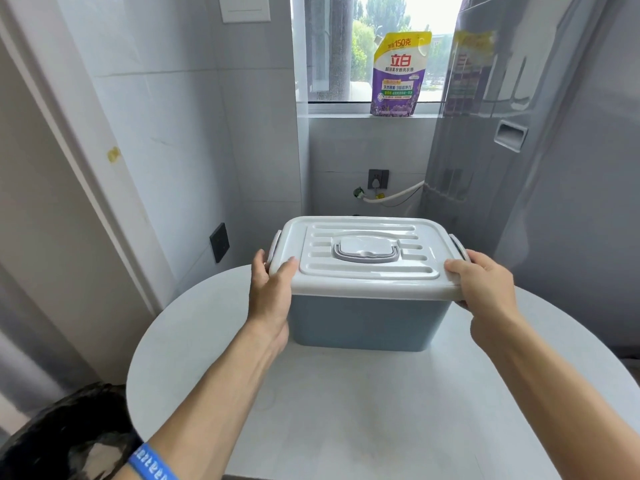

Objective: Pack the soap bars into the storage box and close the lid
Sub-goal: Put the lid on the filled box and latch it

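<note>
A blue storage box (367,323) stands on a round white table (346,403), with its white lid (363,258) lying flat on top. A grey carry handle lies folded in the lid's middle. My left hand (273,289) grips the lid's left edge by the grey side latch, thumb on top. On the right edge, my right hand (485,285) holds the lid the same way. No soap bars are visible; the box's inside is hidden.
A purple and yellow detergent pouch (398,74) stands on the window sill behind. A grey appliance (519,140) rises at the right. Tiled walls close in on the left and back, with a hose and socket (377,180) low on the back wall.
</note>
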Tool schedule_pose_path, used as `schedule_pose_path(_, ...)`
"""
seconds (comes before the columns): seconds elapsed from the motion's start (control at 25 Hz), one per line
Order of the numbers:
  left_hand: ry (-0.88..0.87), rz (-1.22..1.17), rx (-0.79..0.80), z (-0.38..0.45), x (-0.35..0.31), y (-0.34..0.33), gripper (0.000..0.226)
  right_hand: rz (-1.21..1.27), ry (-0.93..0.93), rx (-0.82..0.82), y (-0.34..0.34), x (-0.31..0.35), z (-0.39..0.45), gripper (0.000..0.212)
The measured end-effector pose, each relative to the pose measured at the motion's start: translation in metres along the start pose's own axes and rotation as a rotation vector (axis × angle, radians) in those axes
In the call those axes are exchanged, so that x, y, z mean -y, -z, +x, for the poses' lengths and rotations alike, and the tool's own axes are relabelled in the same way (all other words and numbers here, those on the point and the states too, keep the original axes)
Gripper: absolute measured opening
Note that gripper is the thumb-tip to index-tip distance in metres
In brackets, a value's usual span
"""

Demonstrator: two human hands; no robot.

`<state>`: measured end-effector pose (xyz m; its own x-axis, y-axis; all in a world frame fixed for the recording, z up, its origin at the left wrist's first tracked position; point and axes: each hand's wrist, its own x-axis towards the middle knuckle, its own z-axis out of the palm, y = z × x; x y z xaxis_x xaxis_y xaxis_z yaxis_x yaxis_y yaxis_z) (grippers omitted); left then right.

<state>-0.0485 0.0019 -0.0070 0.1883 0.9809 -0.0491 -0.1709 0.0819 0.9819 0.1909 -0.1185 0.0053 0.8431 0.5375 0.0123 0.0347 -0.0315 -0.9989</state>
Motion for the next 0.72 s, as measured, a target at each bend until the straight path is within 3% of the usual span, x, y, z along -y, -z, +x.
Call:
schedule_pose_path(0.36, 0.005, 0.015, 0.029, 0.047, -0.003, -0.031, 0.035, 0.079, -0.024, -0.033, -0.017, 0.002, 0.045, 0.012)
schedule_pose_path(0.48, -0.003, 0.010, 0.042, 0.067, -0.001, -0.045, 0.036, 0.068, -0.046, -0.041, -0.024, 0.007, 0.068, 0.035)
schedule_pose_path(0.72, -0.023, 0.021, 0.041, 0.088, 0.011, -0.051, 0.043, 0.030, -0.038, -0.005, -0.029, -0.001, 0.090, 0.018)
